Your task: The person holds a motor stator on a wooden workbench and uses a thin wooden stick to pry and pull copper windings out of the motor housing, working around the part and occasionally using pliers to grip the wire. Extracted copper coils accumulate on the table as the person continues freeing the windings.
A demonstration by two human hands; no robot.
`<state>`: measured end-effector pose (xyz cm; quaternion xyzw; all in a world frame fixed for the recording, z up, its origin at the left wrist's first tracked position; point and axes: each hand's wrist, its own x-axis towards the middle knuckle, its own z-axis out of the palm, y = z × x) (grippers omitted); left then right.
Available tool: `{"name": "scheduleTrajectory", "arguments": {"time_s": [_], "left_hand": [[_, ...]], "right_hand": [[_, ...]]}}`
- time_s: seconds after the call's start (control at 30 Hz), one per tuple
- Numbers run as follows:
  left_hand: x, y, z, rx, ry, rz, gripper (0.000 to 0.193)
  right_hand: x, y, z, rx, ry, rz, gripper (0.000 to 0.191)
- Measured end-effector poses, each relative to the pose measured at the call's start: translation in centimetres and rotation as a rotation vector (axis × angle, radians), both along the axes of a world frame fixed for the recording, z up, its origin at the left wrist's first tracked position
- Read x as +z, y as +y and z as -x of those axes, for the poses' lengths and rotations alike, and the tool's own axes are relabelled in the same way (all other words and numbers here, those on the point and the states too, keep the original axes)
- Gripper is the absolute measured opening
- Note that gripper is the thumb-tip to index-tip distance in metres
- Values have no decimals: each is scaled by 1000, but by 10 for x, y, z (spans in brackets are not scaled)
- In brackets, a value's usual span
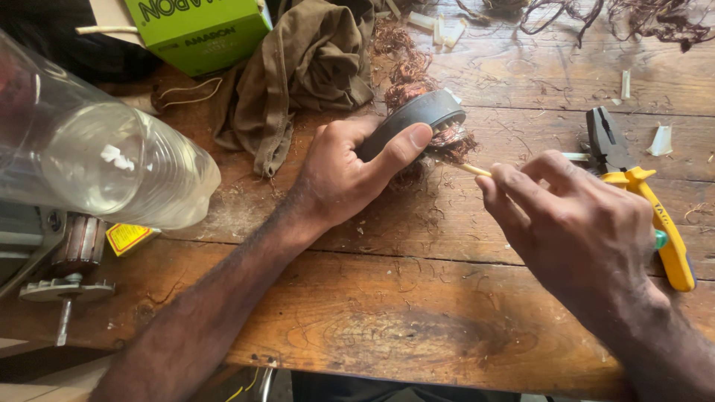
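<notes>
Down at the near edge of the wooden tabletop (pixel 417 313), the right hand (pixel 577 223) is pinched shut on a thin pale stick (pixel 474 170), poking it into the copper windings, while the left hand (pixel 350 171) wraps around a grey round stator (pixel 418 119), thumb on its rim. Looks heavy and rigid, with fragile wire, so I'd grip the outer ring. Farther back: yellow-handled pliers (pixel 640 186), olive rag (pixel 305 67), green box (pixel 197 30).

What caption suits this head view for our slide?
Left hand steadies a grey stator with copper wire; right hand pokes in a thin stick.
</notes>
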<state>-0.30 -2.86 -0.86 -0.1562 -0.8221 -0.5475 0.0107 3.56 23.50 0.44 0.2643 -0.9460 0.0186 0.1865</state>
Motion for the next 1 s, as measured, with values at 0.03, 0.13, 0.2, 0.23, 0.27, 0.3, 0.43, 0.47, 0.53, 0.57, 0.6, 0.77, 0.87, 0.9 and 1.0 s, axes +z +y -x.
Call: {"name": "scheduleTrajectory", "arguments": {"time_s": [0.03,0.13,0.2,0.23,0.27,0.3,0.43,0.47,0.53,0.57,0.6,0.77,0.87,0.9,1.0], "left_hand": [[1,0,0,-7,2,-6,59],[2,1,1,10,-34,59,58],[2,1,0,2,-26,19,59],[2,1,-1,-6,-23,-2,59],[2,2,-1,-16,-1,-21,60],[2,2,-2,-25,21,-39,60],[-1,0,0,-24,21,34,69],[-2,0,0,-29,12,43,68],[-4,0,2,-38,-3,59,67],[-6,-1,3,-45,21,65,70],[-6,-1,4,-51,44,71,73],[-6,0,4,-29,28,107,69],[1,1,0,-33,128,-6,60],[3,2,-1,-51,193,-74,57],[9,5,-1,-34,152,-78,49]], "right_hand": [[1,0,0,-2,-7,-7,27],[2,-2,-2,7,-22,-27,28],[1,-4,-2,18,-15,-27,27],[1,-5,-2,20,-13,-28,26],[1,-5,-2,15,-9,-23,26],[1,-5,-3,13,-5,-19,26],[1,-5,-1,31,-17,-14,25],[0,-5,0,23,-12,-9,25],[-1,-4,0,9,1,-3,24],[-2,-3,1,17,24,-13,24],[-3,-3,1,25,47,-23,25],[-7,-3,3,56,136,-18,23],[-4,-3,3,91,173,28,18],[-1,-3,2,102,174,42,17],[7,-5,0,99,193,56,13]]}}
